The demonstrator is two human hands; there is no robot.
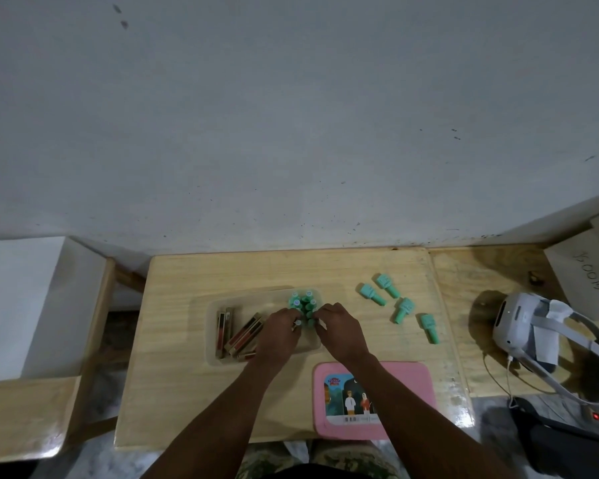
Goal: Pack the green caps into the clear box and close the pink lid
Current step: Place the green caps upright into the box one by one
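Pale wood makes up the tabletop [201,402], which is pushed against a scuffed grey wall [291,133].

Near the middle of it the clear box [212,357] is set, lidless. A cluster of green caps [303,302] is stood upright in the right-hand part of the box, packed close together, some with pale round tops showing. Both hands are brought together at the near edge of this cluster. The left hand [279,331] is curled in, with its fingertips pinched on a cap; the right hand [339,328] is likewise curled, its fingertips closed narrowly on a neighbouring cap. Which single cap is gripped by each cannot be told, as the knuckles cover the contact.

In the left part of the same box several reddish-brown tubes [242,333] are laid flat and at angles.

Outside the box, to its right, four loose caps [403,309] are scattered on their sides on the wood, apart from one another and well clear of the box wall.

The pink lid [415,392] is laid flat at the near right of the tabletop, separate from the box. Its printed sticker [350,399] is partly crossed by the right forearm.

Further right, on an adjoining board, a white headset [523,323] with a trailing cable is rested. A white block [25,305] is seen at far left, and a cardboard box [588,271] bearing handwriting at far right.
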